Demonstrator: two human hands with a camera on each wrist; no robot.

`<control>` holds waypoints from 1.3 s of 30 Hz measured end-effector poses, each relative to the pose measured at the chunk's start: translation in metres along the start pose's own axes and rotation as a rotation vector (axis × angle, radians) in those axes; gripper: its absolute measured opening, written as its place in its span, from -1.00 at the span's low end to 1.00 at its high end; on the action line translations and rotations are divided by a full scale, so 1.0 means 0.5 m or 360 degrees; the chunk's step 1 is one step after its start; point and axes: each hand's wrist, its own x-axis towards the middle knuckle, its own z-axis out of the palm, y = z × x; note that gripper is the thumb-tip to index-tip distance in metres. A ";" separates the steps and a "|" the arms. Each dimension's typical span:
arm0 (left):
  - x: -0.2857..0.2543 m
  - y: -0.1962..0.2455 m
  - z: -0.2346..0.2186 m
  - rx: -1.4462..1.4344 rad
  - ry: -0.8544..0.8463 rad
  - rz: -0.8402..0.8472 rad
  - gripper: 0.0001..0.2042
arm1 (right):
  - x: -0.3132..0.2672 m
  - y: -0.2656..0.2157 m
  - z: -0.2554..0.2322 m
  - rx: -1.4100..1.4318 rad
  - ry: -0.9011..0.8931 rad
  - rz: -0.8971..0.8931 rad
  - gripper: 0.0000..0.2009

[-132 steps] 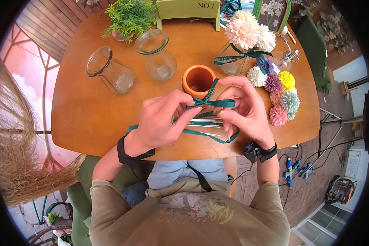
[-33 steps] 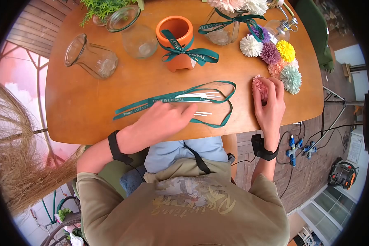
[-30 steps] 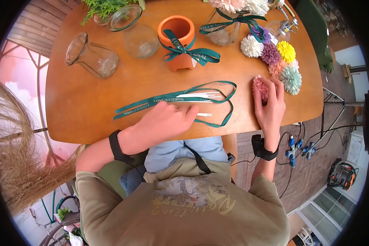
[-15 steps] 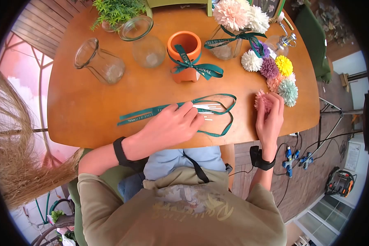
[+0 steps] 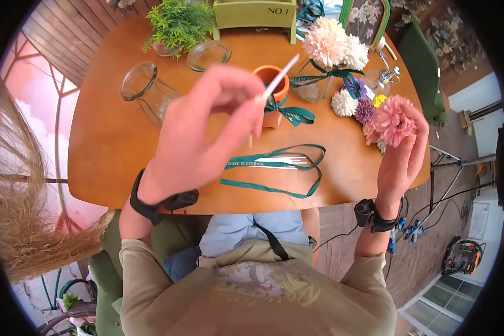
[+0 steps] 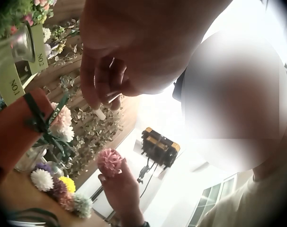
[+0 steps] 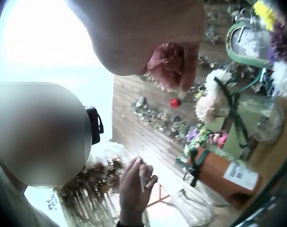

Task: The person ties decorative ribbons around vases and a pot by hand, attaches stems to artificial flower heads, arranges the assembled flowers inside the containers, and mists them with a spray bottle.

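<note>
My left hand (image 5: 199, 134) is raised over the table, pinching a thin white stick (image 5: 284, 71) between thumb and fingertips. The stick slants upward past the orange pot (image 5: 271, 119), which has a dark green ribbon bow (image 5: 298, 115) tied round it. On the right, my right hand (image 5: 397, 171) holds a pink pompom-like artificial flower head (image 5: 395, 120) up off the table. In the left wrist view the flower head (image 6: 110, 161) sits at the fingertips. More white sticks (image 5: 297, 161) lie on the table among loops of loose green ribbon (image 5: 246, 163).
Glass vases, one (image 5: 140, 84) partly behind my left hand, stand at the back left near a green plant (image 5: 176, 25). Cream and pink flowers (image 5: 325, 43) fill a ribboned glass vase. Loose flower heads (image 5: 344, 103) lie right, near a green NO.1 box (image 5: 255, 15).
The green bow now sits on the pot instead of between my hands. My left hand has picked up a white stick from the table; my right hand has lifted the pink flower head.
</note>
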 end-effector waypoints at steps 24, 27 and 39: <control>0.102 0.054 -0.042 -0.0401 0.0344 -0.0147 -0.77 | 0.211 -0.102 0.269 0.0344 -0.0434 0.0101 -0.62; 0.104 0.042 -0.045 -0.0330 0.0263 -0.0113 -0.77 | 0.216 -0.102 0.263 0.0536 -0.0457 0.0274 -0.50; 0.092 0.060 -0.052 -0.0234 0.0406 -0.0034 -0.88 | 0.219 -0.093 0.238 0.0356 -0.0515 -0.0076 -0.63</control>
